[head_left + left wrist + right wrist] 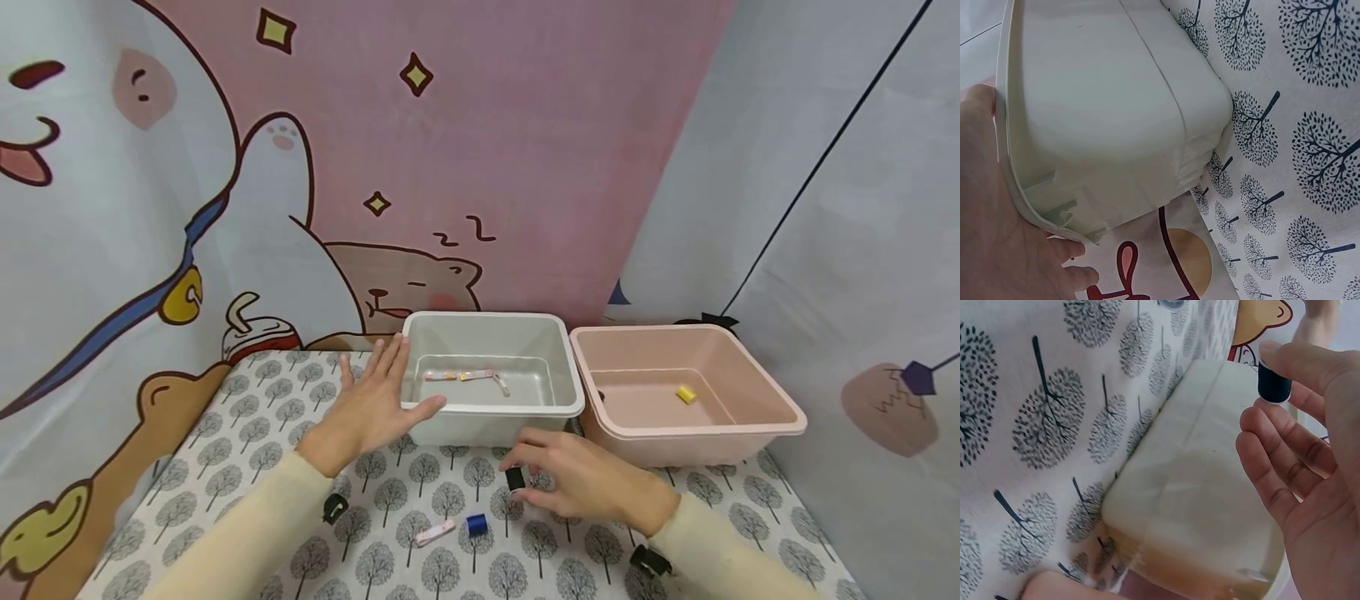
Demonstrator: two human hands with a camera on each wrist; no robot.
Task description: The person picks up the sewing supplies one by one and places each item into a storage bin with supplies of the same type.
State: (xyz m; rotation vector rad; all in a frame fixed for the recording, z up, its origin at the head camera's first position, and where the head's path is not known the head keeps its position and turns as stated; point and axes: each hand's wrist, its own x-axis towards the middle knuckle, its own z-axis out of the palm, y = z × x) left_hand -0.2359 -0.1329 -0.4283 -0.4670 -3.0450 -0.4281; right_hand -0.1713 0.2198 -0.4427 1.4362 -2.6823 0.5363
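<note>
A pale grey-white rectangular plastic bin (pixel 480 430) stands on the tabletop (pixel 252 475), which is covered with white cloth printed with grey trees. On its floor lie a few short, slim, pale pink pieces (pixel 476 375) with small yellow-orange marks, roughly end to end, the rightmost slanted. Just beside it, to the right, a light pink rectangular plastic bin (pixel 697 450) contains a small yellow cylindrical spool (pixel 686 394), lying on its side, and near its left wall a small dark thing (pixel 601 396), too small to make out.

The right hand (pixel 577 473) is in front of the grey-white bin, its grip pinching a small black cylindrical spool (pixel 515 478) with white ends. The left hand (pixel 371 408) is at the grey-white bin's left front corner, its grip spread, fingers straight along the rim. Nearer the person, a small blue cylindrical spool (pixel 477 525) and a slim pale pink stick (pixel 435 533) lie on the cloth side by side, apart.

Only the head view shows the bins' insides. The left wrist view shows the grey-white bin's smooth outer wall and the short ribs (pixel 1060 212) under its rim, with the hand against that rim. The right wrist view shows the thumb on one end of the black spool and the remaining fingers loosely bent below.
</note>
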